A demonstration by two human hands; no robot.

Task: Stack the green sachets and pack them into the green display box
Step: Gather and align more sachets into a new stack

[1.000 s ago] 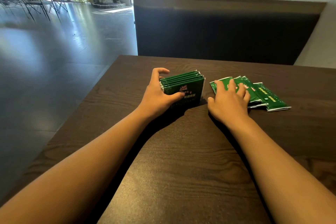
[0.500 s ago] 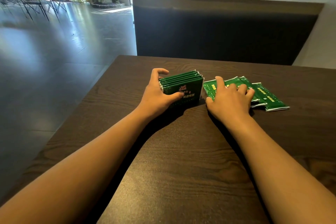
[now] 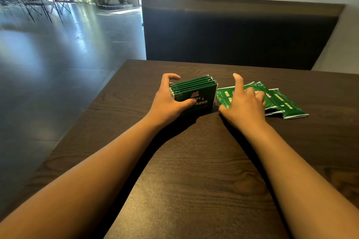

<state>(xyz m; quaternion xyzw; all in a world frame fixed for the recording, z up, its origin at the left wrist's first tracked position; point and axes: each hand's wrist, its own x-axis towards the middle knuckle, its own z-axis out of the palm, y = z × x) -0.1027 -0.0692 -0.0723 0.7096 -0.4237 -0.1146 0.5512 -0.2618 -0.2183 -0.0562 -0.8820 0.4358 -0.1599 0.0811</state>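
The green display box (image 3: 200, 97) stands on the dark wooden table (image 3: 194, 161), with several green sachets upright inside it. My left hand (image 3: 169, 103) clasps the box's left end, thumb on its front face and fingers curled over the back. To its right, loose green sachets (image 3: 287, 105) lie fanned flat on the table. My right hand (image 3: 243, 105) rests on the leftmost sachet (image 3: 225, 96) of the fan, index finger raised, the other fingers pressing down and the thumb at its near edge. That sachet's left edge lies almost against the box.
A dark padded bench back (image 3: 233, 31) rises just beyond the table's far edge. The table's left edge (image 3: 83, 114) drops to a shiny grey floor, with chairs (image 3: 38, 4) far off at the top left. A pale wall (image 3: 340, 44) stands at the right.
My right hand has slid the leftmost sachet out of the fan toward the box, and its index finger has lifted. The left hand has kept its hold on the box.
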